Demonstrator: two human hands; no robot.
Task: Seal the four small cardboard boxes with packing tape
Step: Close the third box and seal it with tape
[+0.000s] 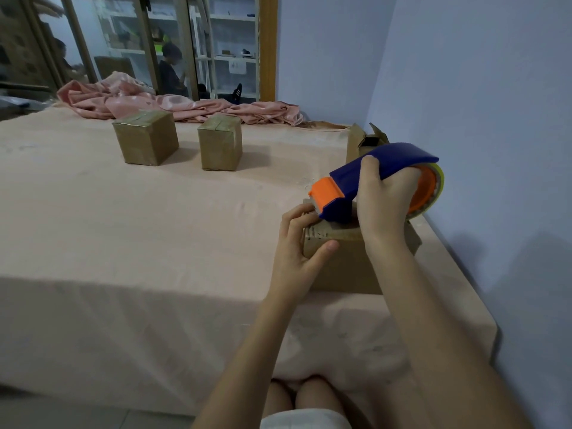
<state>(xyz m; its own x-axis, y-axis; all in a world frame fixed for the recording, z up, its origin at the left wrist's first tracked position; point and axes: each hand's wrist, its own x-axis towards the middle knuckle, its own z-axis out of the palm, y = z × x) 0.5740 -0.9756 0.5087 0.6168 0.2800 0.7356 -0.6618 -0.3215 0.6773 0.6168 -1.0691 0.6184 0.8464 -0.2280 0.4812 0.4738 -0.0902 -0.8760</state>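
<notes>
- Near box [340, 261]: sits on the desk [154, 227] at its right side, close to the front edge; a flap sticks out on its right.
- Tape dispenser [371, 178], blue with orange head: head down on the near box's top, roll end raised to the right.
- Right hand [383, 199]: fingers wrapped around the dispenser body.
- Left hand [297, 243]: clasps the near box's left top corner, thumb on the front face, fingertips on top beside the cutter.
- Open box [365, 144]: behind the dispenser, flaps up, at the desk's far right.
- Two taped boxes [145, 140] [219, 147]: far centre, apart, upright.
- Pink cloth [173, 105]: bunched along the far edge.
</notes>
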